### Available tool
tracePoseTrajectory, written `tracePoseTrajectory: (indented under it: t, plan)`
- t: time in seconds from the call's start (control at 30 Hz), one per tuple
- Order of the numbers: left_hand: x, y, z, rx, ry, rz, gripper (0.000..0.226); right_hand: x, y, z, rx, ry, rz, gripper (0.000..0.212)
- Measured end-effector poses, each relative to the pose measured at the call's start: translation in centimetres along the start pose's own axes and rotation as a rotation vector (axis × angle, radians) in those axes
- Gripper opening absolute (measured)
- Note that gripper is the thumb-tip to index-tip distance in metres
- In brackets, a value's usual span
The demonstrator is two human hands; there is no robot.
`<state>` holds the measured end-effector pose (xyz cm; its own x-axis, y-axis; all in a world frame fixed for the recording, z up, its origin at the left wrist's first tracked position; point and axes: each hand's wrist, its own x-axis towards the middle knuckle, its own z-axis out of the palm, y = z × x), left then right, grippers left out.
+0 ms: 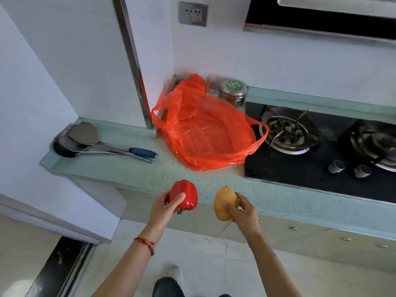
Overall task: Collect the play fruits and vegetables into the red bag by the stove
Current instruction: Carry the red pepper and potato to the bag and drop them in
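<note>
A red plastic bag lies open on the pale green counter, just left of the black gas stove. My left hand grips a red play bell pepper in front of the counter's edge. My right hand holds a yellow-orange play mango at the same height, a little to the right. Both hands are in the air, short of the bag and below it in the view. I cannot see anything inside the bag.
Several metal ladles and spatulas lie on the counter's left end, one with a blue handle. A steel canister and a glass stand behind the bag. Two stove burners sit at the right. A wall corner rises left of the bag.
</note>
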<state>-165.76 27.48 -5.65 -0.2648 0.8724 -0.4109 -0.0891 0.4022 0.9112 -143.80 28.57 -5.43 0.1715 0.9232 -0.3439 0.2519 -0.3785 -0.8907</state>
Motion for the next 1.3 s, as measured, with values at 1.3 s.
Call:
tracePoseTrajectory:
  t: [1.3]
  plan:
    - [34.1,14.0,12.5,0.103,-0.056,-0.058,0.023,33.6,-11.9,4.5,-0.084,0.017,0.026,0.063]
